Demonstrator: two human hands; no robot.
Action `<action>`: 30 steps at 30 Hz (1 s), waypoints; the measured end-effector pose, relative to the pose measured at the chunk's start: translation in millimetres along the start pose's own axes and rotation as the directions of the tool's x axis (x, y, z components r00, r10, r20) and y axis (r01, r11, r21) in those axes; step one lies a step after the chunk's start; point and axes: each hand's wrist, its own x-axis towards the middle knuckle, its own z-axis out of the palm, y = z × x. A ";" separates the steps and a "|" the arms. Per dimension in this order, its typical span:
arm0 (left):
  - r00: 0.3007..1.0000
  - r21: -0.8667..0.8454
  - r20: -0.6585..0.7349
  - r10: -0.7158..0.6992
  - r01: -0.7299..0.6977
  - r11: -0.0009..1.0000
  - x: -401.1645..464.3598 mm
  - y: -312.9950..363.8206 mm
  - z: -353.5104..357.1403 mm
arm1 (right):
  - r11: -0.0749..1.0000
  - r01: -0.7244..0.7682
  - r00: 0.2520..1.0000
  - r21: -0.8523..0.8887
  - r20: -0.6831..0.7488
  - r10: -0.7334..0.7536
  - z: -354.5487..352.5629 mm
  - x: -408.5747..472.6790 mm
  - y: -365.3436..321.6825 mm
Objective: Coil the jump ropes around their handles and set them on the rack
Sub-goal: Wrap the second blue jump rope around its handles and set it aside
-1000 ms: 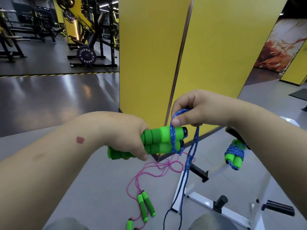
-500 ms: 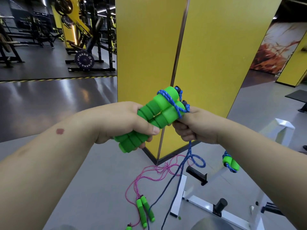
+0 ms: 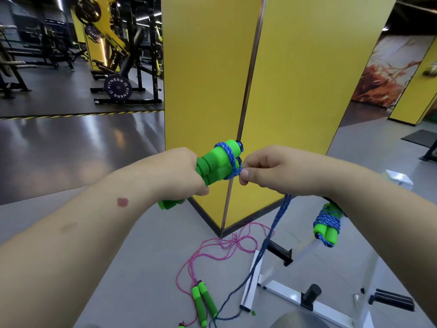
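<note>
My left hand point(image 3: 176, 172) grips a pair of green foam handles point(image 3: 216, 163) held side by side, tilted up to the right. A few turns of blue rope point(image 3: 228, 153) circle their upper end. My right hand point(image 3: 269, 171) pinches that blue rope right beside the handles, and the loose rope point(image 3: 268, 240) hangs down to the floor. A coiled blue rope with green handles point(image 3: 327, 223) sits on the white rack point(image 3: 281, 288) at the right. A pink rope point(image 3: 212, 250) with green handles point(image 3: 203, 301) lies loose on the floor.
A yellow pillar point(image 3: 248, 91) stands directly ahead, its corner at the floor near the pink rope. Black pegs point(image 3: 280, 252) stick out from the rack. Gym machines and a weight plate point(image 3: 117, 87) stand far left on dark flooring.
My right hand carried the blue rope around the handles, from above them to beside their end. The handles tilted upward and gained a turn of rope.
</note>
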 end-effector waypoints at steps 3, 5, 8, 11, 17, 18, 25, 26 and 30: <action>0.999 0.164 0.023 -0.024 0.020 0.986 -1.4 1.7 2.2 | 0.995 0.058 0.998 -0.076 -0.006 -0.059 -3.3 -0.9 -6.5; 0.998 0.267 0.046 -0.035 0.021 0.964 -3.2 2.7 5.0 | 0.990 0.101 0.995 -0.102 -0.014 -0.103 -5.7 -0.5 -10.4; 0.995 0.378 0.092 -0.025 -0.012 0.926 -5.9 4.1 9.3 | 0.982 0.159 0.984 -0.098 -0.070 -0.167 -11.3 3.1 -14.4; 0.990 0.389 0.140 0.011 -0.065 0.919 -9.6 7.0 11.8 | 0.981 0.196 0.969 -0.007 -0.149 -0.195 -15.2 8.7 -14.7; 0.961 0.313 0.234 0.146 -0.216 0.925 -18.2 9.3 5.4 | 0.906 0.217 0.976 0.364 -0.107 -0.191 -5.3 25.4 -1.3; 0.955 0.273 0.242 0.169 -0.234 0.933 -19.8 8.5 3.5 | 0.864 0.185 0.982 0.469 -0.061 -0.177 -1.3 28.1 4.2; 0.943 -0.299 0.189 0.273 -0.210 0.931 -23.5 1.2 -10.3 | 0.724 0.010 0.999 0.689 0.025 -0.038 24.3 36.2 20.2; 0.948 -0.339 0.177 0.266 -0.195 0.920 -23.1 0.1 -10.8 | 0.702 0.008 0.997 0.712 0.048 -0.060 28.1 34.7 18.9; 0.957 -0.546 0.128 0.262 -0.153 0.824 -18.6 -5.2 -8.5 | 0.652 -0.035 0.996 0.757 0.077 -0.036 33.9 39.0 17.2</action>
